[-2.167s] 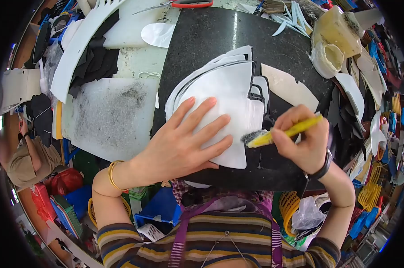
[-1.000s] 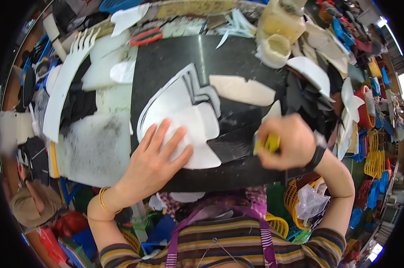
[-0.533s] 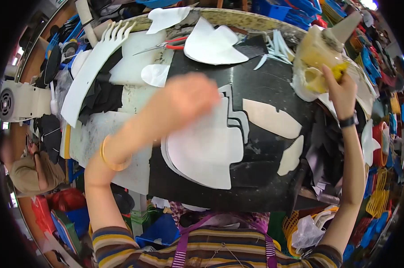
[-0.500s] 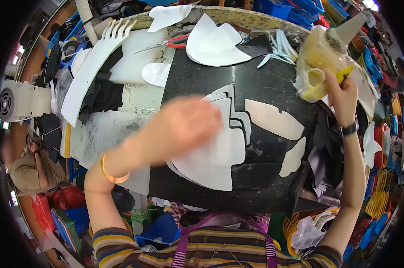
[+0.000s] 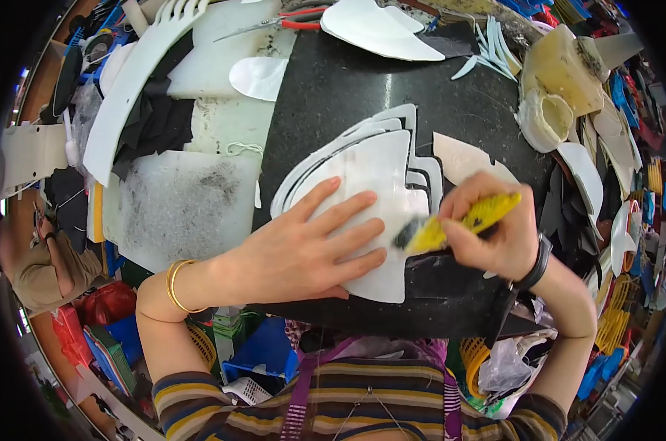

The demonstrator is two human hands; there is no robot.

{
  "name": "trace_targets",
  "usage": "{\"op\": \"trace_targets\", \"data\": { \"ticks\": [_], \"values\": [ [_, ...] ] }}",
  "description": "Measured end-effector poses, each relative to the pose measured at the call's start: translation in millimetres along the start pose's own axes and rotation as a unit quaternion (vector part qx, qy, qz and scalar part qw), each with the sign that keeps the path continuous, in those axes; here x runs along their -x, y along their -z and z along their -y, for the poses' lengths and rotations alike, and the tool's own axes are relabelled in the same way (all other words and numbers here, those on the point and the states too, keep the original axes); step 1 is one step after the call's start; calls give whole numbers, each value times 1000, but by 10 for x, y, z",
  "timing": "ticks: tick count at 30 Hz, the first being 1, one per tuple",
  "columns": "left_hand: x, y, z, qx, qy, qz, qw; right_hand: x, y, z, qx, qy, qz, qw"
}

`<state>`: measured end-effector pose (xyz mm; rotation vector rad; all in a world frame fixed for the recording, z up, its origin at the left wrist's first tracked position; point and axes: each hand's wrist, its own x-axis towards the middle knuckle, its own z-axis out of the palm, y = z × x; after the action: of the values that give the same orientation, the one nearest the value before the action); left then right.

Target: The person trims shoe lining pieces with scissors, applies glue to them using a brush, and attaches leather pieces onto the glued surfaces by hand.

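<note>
Gripping with right hand (image 5: 500,246): yellow brush (image 5: 500,207), fingers closed, tip angled left at right edge of white pieces (image 5: 380,163).
Left hand (image 5: 296,253): open, spread on pieces.
White pieces: fanned on bench (image 5: 458,103), left of brush.

Cluttered room (image 5: 50,342) (yellow baskets (image 5: 614,320) at right)

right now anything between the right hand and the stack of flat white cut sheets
Nothing visible except the yellow-handled brush in the right hand, its dark tip at the white stack; the left hand lies farther left.
</note>
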<state>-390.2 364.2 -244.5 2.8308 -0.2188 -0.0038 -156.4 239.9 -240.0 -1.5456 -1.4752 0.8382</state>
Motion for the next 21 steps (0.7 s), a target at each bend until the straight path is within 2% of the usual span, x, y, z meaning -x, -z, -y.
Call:
{"op": "trace_targets", "data": {
  "ticks": [1,3,5,6,9,10,11,13,15,18,19,21],
  "values": [
    [-3,-1,-3,3,-1,-5,1000,120,-24,-26,17,14,11,1000],
    [-4,10,-9,5,-2,-11,1000,176,-17,32,-7,-61,-36,997],
    [-15,20,-7,7,-4,-6,1000,41,-43,2,-71,-27,-188,979],
    [-22,24,-12,9,-5,-4,1000,65,-52,-53,-92,-21,-178,980],
    [-5,13,-20,-1,-8,-12,1000,338,-46,-140,16,45,-49,998],
    [-9,20,-26,-2,-9,-9,1000,337,-25,-146,24,58,-77,995],
    [-19,35,-22,-4,-12,-3,1000,284,-26,36,-58,-53,-157,984],
    [-23,41,-41,-10,-14,0,1000,210,-94,34,-110,-57,-170,978],
    [-2,23,-43,-21,-12,-5,1000,373,-124,-16,30,45,-70,996],
    [-8,24,-49,-17,-13,-9,1000,491,-236,104,73,186,-42,979],
    [-13,35,-65,-29,-8,-4,1000,553,-265,100,112,198,-17,974],
    [-24,52,-127,-57,-9,-1,998,682,-279,110,103,194,38,975]
  ]
}}
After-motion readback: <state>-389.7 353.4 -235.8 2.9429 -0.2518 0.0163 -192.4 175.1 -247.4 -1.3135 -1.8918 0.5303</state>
